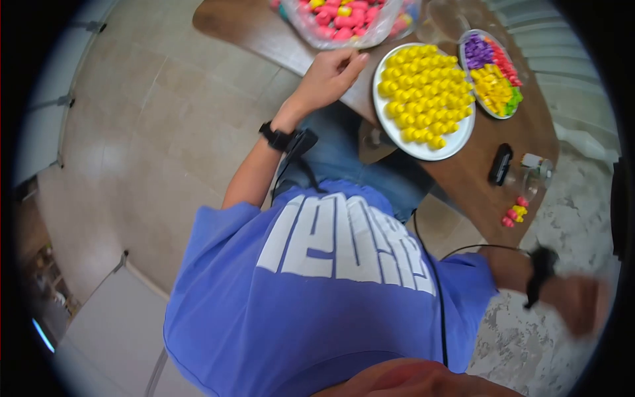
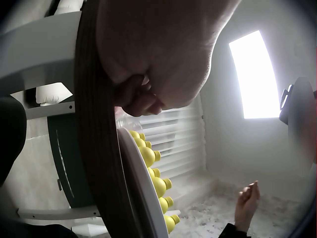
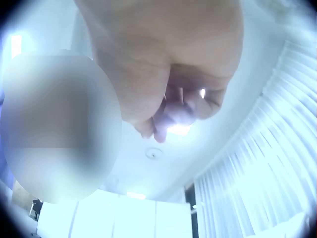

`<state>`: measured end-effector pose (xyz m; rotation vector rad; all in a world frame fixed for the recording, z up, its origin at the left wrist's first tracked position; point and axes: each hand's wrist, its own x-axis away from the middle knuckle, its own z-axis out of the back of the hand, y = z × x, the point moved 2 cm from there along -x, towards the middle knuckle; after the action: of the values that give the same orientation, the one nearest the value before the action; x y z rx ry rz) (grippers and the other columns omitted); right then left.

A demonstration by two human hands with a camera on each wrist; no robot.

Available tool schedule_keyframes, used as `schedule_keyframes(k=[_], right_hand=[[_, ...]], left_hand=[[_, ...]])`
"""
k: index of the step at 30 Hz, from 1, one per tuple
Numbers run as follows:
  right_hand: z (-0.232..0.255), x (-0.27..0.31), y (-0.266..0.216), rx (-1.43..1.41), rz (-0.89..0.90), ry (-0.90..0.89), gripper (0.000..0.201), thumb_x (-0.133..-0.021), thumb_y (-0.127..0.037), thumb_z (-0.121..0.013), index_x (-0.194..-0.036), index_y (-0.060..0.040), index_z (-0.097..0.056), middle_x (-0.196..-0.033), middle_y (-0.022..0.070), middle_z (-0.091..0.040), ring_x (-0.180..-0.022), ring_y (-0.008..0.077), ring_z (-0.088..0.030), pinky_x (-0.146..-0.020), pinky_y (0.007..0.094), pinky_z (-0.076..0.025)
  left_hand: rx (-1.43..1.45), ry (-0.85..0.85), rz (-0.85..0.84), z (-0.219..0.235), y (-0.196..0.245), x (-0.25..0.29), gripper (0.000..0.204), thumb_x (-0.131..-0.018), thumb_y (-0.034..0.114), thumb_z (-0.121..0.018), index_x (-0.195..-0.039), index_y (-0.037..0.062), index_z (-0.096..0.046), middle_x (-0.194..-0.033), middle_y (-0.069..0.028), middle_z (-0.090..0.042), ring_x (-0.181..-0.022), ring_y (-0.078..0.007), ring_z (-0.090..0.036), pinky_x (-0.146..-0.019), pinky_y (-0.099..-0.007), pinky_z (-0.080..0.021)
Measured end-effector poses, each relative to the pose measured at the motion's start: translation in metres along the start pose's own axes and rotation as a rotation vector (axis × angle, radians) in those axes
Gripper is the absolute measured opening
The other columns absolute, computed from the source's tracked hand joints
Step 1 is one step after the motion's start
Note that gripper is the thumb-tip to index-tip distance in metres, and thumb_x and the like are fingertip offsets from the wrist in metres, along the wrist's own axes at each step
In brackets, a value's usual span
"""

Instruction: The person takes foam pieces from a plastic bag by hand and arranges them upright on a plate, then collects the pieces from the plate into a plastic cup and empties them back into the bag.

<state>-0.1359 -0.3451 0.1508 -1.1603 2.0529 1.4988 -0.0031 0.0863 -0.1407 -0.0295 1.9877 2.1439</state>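
Note:
My left hand (image 1: 334,78) lies at the table's near edge, between a clear plastic bag and a white plate, with its fingers loosely curled around nothing. The white plate (image 1: 390,141) bears rows of yellow knobbed beads (image 1: 426,89); their round bodies and short necks show in the left wrist view. Far off to the right, beyond the table, my right hand (image 1: 574,303) is raised and blurred. Its fingers (image 3: 173,111) bend loosely in the right wrist view, and no thing shows in them. The left wrist view catches this right hand (image 2: 246,204) in the background, fingertips up.
The clear bag (image 1: 370,40) holds pink and yellow beads. A second white plate (image 1: 465,56) carries purple, pink, yellow and green small pieces in groups. A black object (image 1: 501,164), a clear plastic container (image 1: 531,182) and a pink-and-yellow bead cluster (image 1: 514,213) lie along the table's right side.

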Motion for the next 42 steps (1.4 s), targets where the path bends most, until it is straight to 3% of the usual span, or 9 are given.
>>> schedule_keyframes(k=[2, 7, 18, 20, 21, 42], right_hand=[[0.046, -0.04, 0.051, 1.627, 0.143, -0.878, 0.027, -0.096, -0.029, -0.073, -0.087, -0.0057, -0.062, -0.069, 0.0042, -0.06, -0.055, 0.0113, -0.058, -0.044, 0.022, -0.043], [0.063, 0.009, -0.007, 1.514, 0.315, -0.836, 0.027, -0.095, -0.029, -0.073, -0.087, -0.0057, -0.062, -0.069, 0.0042, -0.06, -0.055, 0.0113, -0.058, -0.045, 0.022, -0.043], [0.075, 0.054, -0.04, 1.486, 0.392, -0.906, 0.026, -0.093, -0.028, -0.073, -0.087, -0.0056, -0.063, -0.069, 0.0042, -0.06, -0.055, 0.0113, -0.058, -0.045, 0.022, -0.042], [0.073, 0.058, -0.038, 1.504, 0.393, -0.893, 0.025, -0.093, -0.028, -0.073, -0.086, -0.0056, -0.063, -0.069, 0.0042, -0.06, -0.055, 0.0113, -0.057, -0.045, 0.022, -0.042], [0.071, 0.059, -0.037, 1.517, 0.391, -0.884, 0.025, -0.093, -0.028, -0.073, -0.086, -0.0056, -0.063, -0.069, 0.0042, -0.06, -0.055, 0.0113, -0.057, -0.045, 0.022, -0.042], [0.063, 0.068, -0.026, 1.665, 0.307, -0.811, 0.023, -0.09, -0.027, -0.072, -0.085, -0.0056, -0.064, -0.069, 0.0043, -0.061, -0.055, 0.0112, -0.057, -0.045, 0.022, -0.04]], left_hand=[[-0.006, 0.003, -0.017, -0.003, -0.008, -0.001, 0.041, -0.106, 0.028, -0.062, -0.074, 0.0028, -0.057, -0.063, 0.0036, -0.049, -0.06, -0.0056, -0.042, -0.054, -0.0277, -0.037], [0.071, 0.024, -0.045, -0.01, -0.026, -0.002, 0.04, -0.105, 0.026, -0.063, -0.073, 0.003, -0.058, -0.062, 0.0027, -0.054, -0.057, -0.0036, -0.046, -0.052, -0.0243, -0.039], [0.056, -0.032, 0.02, -0.007, -0.03, -0.005, 0.04, -0.107, 0.026, -0.06, -0.073, 0.0051, -0.057, -0.06, 0.0036, -0.053, -0.054, -0.0036, -0.046, -0.051, -0.0237, -0.037], [0.063, -0.048, 0.129, -0.007, -0.04, -0.008, 0.032, -0.106, 0.025, -0.06, -0.08, 0.0058, -0.056, -0.063, 0.0021, -0.053, -0.054, -0.0092, -0.047, -0.051, -0.0268, -0.04], [0.072, -0.018, 0.069, -0.011, -0.035, -0.008, 0.041, -0.111, 0.029, -0.053, -0.075, 0.0097, -0.053, -0.057, 0.006, -0.048, -0.048, -0.0037, -0.039, -0.045, -0.0241, -0.032], [0.058, 0.019, 0.133, -0.008, -0.025, -0.005, 0.041, -0.111, 0.031, -0.052, -0.076, 0.0089, -0.053, -0.059, 0.0048, -0.049, -0.049, -0.0045, -0.041, -0.046, -0.0237, -0.033]])
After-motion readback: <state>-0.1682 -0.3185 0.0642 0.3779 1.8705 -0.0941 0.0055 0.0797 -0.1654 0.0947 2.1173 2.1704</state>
